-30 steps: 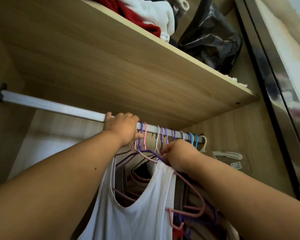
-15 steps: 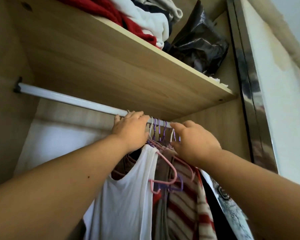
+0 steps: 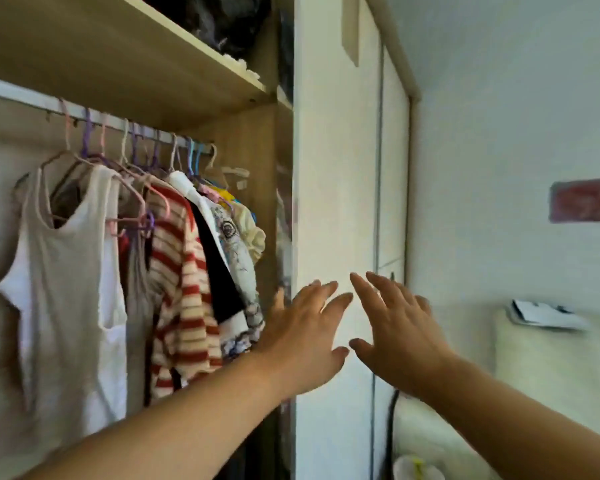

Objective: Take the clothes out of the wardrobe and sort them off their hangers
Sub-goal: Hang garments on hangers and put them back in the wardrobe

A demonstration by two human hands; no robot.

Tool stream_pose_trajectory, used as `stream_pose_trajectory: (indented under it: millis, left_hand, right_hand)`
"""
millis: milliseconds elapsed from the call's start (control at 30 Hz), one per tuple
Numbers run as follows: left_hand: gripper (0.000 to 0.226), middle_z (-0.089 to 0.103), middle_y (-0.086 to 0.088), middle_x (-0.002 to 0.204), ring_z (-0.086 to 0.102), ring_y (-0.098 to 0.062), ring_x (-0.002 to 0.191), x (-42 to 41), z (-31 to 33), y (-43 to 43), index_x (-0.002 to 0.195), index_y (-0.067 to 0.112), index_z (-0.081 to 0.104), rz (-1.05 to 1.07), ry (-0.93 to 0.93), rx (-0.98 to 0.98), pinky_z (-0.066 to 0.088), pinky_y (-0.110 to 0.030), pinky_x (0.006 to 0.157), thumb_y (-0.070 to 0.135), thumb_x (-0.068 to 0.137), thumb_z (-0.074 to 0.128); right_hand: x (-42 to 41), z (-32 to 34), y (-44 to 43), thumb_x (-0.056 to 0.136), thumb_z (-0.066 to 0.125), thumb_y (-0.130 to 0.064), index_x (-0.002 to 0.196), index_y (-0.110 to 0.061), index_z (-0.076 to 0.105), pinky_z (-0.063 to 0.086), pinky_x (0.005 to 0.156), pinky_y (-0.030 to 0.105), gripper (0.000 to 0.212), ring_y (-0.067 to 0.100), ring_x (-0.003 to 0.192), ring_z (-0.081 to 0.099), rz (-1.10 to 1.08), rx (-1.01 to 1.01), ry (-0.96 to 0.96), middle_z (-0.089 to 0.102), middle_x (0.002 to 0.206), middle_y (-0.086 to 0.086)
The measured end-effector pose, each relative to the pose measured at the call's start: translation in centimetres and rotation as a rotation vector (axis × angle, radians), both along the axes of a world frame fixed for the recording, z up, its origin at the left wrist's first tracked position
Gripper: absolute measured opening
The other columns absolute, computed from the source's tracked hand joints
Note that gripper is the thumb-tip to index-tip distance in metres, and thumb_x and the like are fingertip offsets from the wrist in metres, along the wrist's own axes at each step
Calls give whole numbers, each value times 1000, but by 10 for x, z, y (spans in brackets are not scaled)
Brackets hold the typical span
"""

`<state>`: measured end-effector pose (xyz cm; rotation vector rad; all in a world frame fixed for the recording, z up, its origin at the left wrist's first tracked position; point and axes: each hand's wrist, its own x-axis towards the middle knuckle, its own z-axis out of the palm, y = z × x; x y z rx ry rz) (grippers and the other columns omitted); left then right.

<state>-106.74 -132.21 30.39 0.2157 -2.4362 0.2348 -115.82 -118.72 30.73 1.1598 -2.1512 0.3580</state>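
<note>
Let go of the clothes since a moment ago, all still up on the one rail, at least four garments countable. Two hands, left hand and right hand, empty, fingers spread, side by side at the white door.

I am in a home bedroom. Left of frame: a wooden wardrobe, clothes on plastic hangers along a rail under a shelf. Centre: its white door. Right: painted wall.
</note>
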Motion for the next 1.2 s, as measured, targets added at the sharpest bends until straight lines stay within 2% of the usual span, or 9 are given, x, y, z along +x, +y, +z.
stream_pose_trajectory:
  millis: [100,200,367,467,600,700,833,967,1200]
  left_hand:
    - [71,10,4,157,4,-15,144,-21,-57,68,146,33,12,-149,-134,52,3,-55,112,48,87,49]
    - [72,11,4,156,5,-12,143,-29,-105,130,146,31,14,-263,-229,121,5,-53,112,44,86,51]
    - [70,15,3,156,12,-14,143,-5,-177,205,146,32,20,-367,-400,273,12,-47,111,45,84,49]
    - [71,16,3,156,14,-15,143,32,-218,239,146,34,20,-432,-534,289,17,-47,111,46,84,50]
    - [71,18,4,155,20,-18,141,96,-256,266,146,34,21,-553,-637,236,21,-52,110,50,83,51]
    - [71,19,4,156,19,-18,142,151,-281,277,146,35,21,-651,-685,226,21,-53,110,52,83,49]
    - [68,18,5,156,19,-19,142,231,-315,307,145,36,21,-766,-828,225,19,-55,111,52,86,50]
    - [66,17,5,156,18,-19,143,303,-329,356,146,36,22,-919,-943,144,14,-56,112,50,87,50]
    - [62,19,5,155,21,-16,142,431,-320,475,144,36,25,-1253,-953,74,11,-58,112,48,87,48]
  right_hand:
    - [-4,-58,77,85,53,-53,147,-34,-7,20,114,45,89,20,143,13,-157,33,-132,11,157,-2]
    - [2,-115,155,87,52,-48,147,-33,-13,14,115,50,89,21,144,5,-360,163,-267,2,157,-2]
    - [66,-190,266,89,50,-44,148,-33,-3,12,114,55,80,22,144,7,-600,239,-459,1,157,-1]
    - [132,-227,309,87,54,-47,148,-34,3,14,113,52,80,22,144,9,-727,236,-577,2,157,0]
    - [225,-267,333,84,57,-45,147,-36,13,15,113,51,77,22,143,12,-847,133,-688,7,157,1]
    - [301,-298,338,83,59,-45,146,-40,15,15,113,52,77,24,142,15,-922,35,-766,12,157,2]
    - [407,-330,354,84,59,-45,145,-42,14,12,114,55,76,24,143,15,-1042,0,-879,12,157,2]
    - [512,-340,390,83,61,-44,144,-42,18,13,113,56,75,26,143,15,-1205,-56,-923,12,157,2]
    - [683,-339,470,83,61,-44,143,-41,24,12,113,55,71,23,144,14,-1476,-249,-941,12,157,2]
